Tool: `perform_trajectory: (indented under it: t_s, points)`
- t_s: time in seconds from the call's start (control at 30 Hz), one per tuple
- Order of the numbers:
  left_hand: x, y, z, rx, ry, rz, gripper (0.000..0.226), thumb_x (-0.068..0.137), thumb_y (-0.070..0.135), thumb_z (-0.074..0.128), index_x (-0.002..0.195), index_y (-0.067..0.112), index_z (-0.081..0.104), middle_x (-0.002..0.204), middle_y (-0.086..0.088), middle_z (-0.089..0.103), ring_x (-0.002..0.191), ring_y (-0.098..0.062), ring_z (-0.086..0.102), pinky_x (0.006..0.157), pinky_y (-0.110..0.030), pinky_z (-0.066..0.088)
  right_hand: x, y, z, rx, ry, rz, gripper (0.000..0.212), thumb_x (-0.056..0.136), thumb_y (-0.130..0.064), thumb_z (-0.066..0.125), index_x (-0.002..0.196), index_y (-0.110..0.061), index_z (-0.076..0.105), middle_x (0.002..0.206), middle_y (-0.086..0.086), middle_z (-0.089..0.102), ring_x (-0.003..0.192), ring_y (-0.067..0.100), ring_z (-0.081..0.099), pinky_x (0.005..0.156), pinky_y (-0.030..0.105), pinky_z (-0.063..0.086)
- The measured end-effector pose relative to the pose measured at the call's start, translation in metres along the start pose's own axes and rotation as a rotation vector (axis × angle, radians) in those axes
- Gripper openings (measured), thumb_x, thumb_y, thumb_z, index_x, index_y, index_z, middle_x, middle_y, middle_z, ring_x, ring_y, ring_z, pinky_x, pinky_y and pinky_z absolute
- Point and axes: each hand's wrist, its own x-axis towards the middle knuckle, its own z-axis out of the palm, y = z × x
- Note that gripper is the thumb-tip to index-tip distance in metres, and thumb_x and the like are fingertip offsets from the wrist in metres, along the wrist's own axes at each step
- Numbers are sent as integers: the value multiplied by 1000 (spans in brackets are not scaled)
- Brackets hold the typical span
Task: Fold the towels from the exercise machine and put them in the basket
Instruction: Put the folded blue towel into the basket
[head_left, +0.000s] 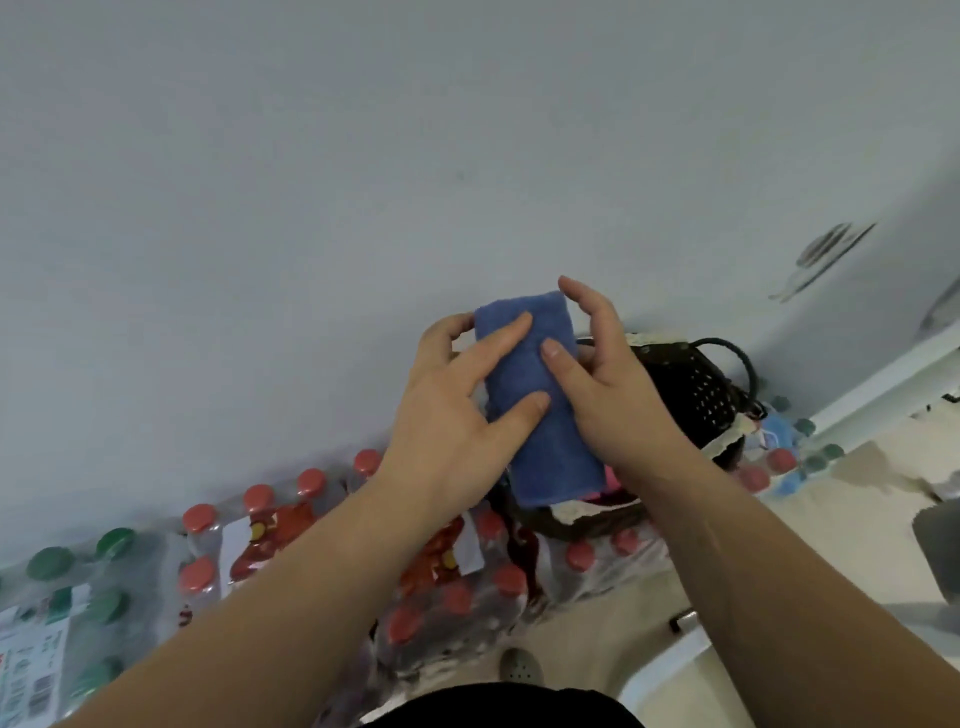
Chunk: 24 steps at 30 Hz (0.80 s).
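A blue towel (535, 415), folded into a narrow strip, is held in the air between both hands, just above a dark woven basket (696, 389) with a pale lace trim and a black handle. My left hand (457, 405) grips its left edge, thumb and forefinger lying across the top face and other fingers curled behind. My right hand (602, 379) grips the right edge, thumb on the top face and fingers behind. Something pink (608, 486) shows in the basket under the towel's lower end.
Shrink-wrapped packs of bottles with red caps (311, 519) and green caps (67, 582) line the grey wall; the basket sits on top of them. A white frame (883, 379) runs at the right, with pale floor below it.
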Motion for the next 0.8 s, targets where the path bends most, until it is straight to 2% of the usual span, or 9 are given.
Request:
perform_trajectory:
  t_s: [0.1,0.17,0.27,0.33,0.37,0.47,0.63,0.7,0.8]
  points:
    - [18,7,32,208,-52,72,57,85,40,68,140,38,51,146,1,40,124,-4,41,110,-27,36,20,28,-72,-249,-19,-25,52,105,-27,47,146,-54,30,136,5,60,111,20,65,84,34,56]
    - [26,9,58,294,-183,101,56,83,44,61,136,29,55,133,-2,53,123,-19,49,108,-41,39,32,48,-116,-474,-50,-4,52,106,-25,45,148,-52,30,151,-9,43,127,11,50,94,27,44]
    - [35,2,106,534,-485,-4,48,88,46,54,132,27,55,130,-4,51,121,-28,49,101,-46,44,48,70,-151,-568,-139,-19,46,105,-17,43,140,-47,44,147,-16,44,129,2,42,109,23,36]
    - [39,-2,132,731,-651,-62,46,91,42,51,133,25,52,132,-6,47,123,-32,45,100,-48,43,56,80,-152,-624,-204,-63,43,104,-10,44,134,-39,52,137,-15,49,121,-4,41,104,7,30]
    - [41,-4,142,798,-691,-82,47,91,43,51,135,23,50,135,-7,44,125,-33,43,102,-49,40,60,86,-152,-643,-215,-94,42,102,-6,45,132,-35,54,134,-13,51,119,-3,41,103,7,30]
    - [46,-7,161,911,-708,-125,62,90,49,56,142,20,41,146,-11,34,131,-35,36,108,-52,33,65,109,-151,-639,-194,-108,39,98,-3,47,126,-29,56,134,-1,53,123,12,46,106,26,35]
    - [47,-15,167,940,-721,-150,71,82,65,57,136,22,46,136,-7,40,122,-33,44,100,-49,39,60,127,-152,-708,-259,41,36,99,-6,43,127,-27,52,124,8,56,107,20,52,89,30,40]
    - [48,-15,167,940,-717,-171,66,87,66,50,136,22,48,134,-7,41,120,-32,46,98,-48,39,61,127,-158,-716,-320,158,35,100,-10,42,128,-30,50,116,9,62,103,25,58,88,36,46]
    - [52,-15,168,942,-692,-164,51,96,54,43,133,21,51,133,-8,43,119,-32,46,97,-48,41,62,127,-158,-829,-365,266,40,102,-15,39,140,-29,42,113,12,63,97,26,58,80,33,42]
